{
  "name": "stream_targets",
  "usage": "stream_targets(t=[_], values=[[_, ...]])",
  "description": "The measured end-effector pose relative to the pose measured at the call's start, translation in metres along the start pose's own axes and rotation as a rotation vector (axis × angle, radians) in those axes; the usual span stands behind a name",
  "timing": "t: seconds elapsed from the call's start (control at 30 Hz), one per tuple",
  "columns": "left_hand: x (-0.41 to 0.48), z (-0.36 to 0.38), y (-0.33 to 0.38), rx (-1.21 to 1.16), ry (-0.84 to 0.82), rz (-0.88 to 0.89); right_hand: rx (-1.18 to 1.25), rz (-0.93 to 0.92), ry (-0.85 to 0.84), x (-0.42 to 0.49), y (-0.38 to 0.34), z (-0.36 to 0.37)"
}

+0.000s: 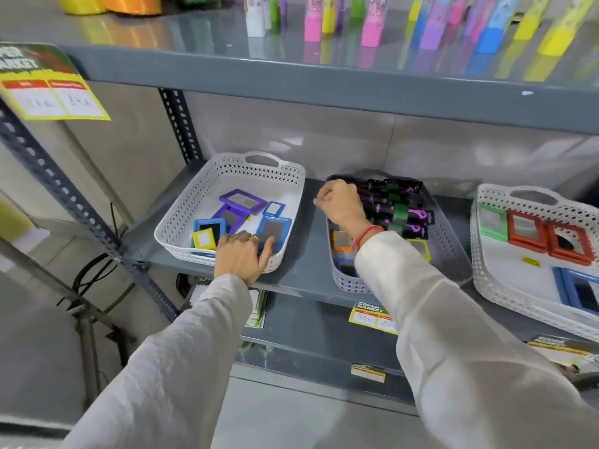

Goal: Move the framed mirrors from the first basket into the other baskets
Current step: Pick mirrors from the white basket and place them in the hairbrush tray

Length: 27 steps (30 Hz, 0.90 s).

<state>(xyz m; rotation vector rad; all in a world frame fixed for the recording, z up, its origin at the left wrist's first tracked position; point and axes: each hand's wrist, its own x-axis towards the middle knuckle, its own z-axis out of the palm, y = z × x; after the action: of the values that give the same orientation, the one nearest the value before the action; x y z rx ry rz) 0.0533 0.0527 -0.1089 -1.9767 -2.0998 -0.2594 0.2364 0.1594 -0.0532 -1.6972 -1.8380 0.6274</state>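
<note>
Left hand (241, 254) reaches into the left basket (181, 209), fingers (266, 251) spread, tips on the blue-framed mirror (274, 230) at its near end. Right hand (342, 202) hangs over the middle basket (449, 241), curled closed; whether it pinches anything, can't tell.

Head camera looks forward and down, close over the grey shelf (308, 280).

You stand before a grey metal shelf rack (324, 76) with perforated corner posts (176, 124). Behind it is a pale beige wall (324, 137). The floor (32, 351) is grey and glossy. The upper shelf (194, 37) is shiny and reflects soft light.
</note>
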Motion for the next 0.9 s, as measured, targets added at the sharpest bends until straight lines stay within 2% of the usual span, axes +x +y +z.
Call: stream_targets(t=[0.07,0.2,0.5,0.63,0.77,0.9], values=[[-0.001,0.001,-0.006,0.016,-0.006,-0.007,0.007,-0.06,-0.008,0.002,-0.019,0.014],[-0.004,0.005,-0.012,0.062,0.008,0.003,0.011,-0.152,-0.152,0.009,-0.05,0.054],[0.001,0.016,-0.014,0.088,0.101,0.037,-0.017,-0.154,-0.47,0.023,-0.063,0.126],[0.002,0.019,-0.015,0.064,0.104,0.034,0.093,-0.213,-0.6,0.022,-0.084,0.143],[0.002,0.021,-0.016,0.079,0.118,0.048,0.054,-0.266,-0.726,0.033,-0.09,0.155],[0.002,0.023,-0.015,0.105,0.132,0.055,-0.005,-0.373,-0.725,0.039,-0.086,0.164]])
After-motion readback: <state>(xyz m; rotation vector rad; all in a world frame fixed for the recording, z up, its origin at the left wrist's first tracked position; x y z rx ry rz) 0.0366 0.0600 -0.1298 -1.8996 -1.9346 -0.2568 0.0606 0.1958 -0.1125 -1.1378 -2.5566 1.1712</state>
